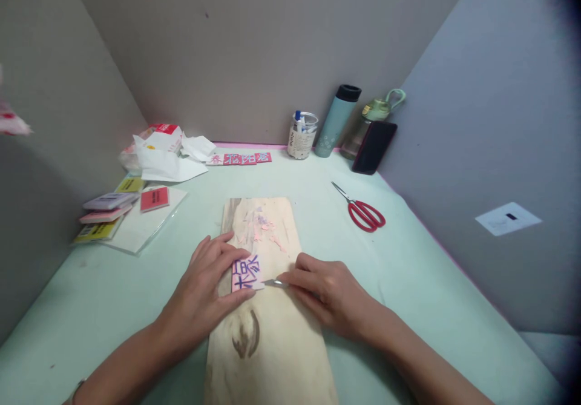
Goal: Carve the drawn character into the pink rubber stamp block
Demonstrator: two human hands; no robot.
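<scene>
A small pink rubber carving block (pixel 246 270) with a character drawn in purple lies on the wooden board (pixel 272 356). My left hand (pixel 206 281) steadies it, the fingers at its upper edge and the thumb at its lower edge. In my right hand (pixel 329 290) is a craft knife (pixel 276 283), gripped like a pen. Its blade points left, with the tip at the block's lower right edge. Pink and purple-marked shavings (pixel 261 229) are scattered on the board just beyond the block.
Red-handled scissors (pixel 367 215) lie at the right. Behind stand a pen cup (pixel 302 135), a blue flask (pixel 338 120), a green bottle (pixel 376 109) and a leaning phone (pixel 374 147). Carved blocks (pixel 240 158), tissues (pixel 158 161) and packaged blocks (pixel 109 201) sit at the back and left.
</scene>
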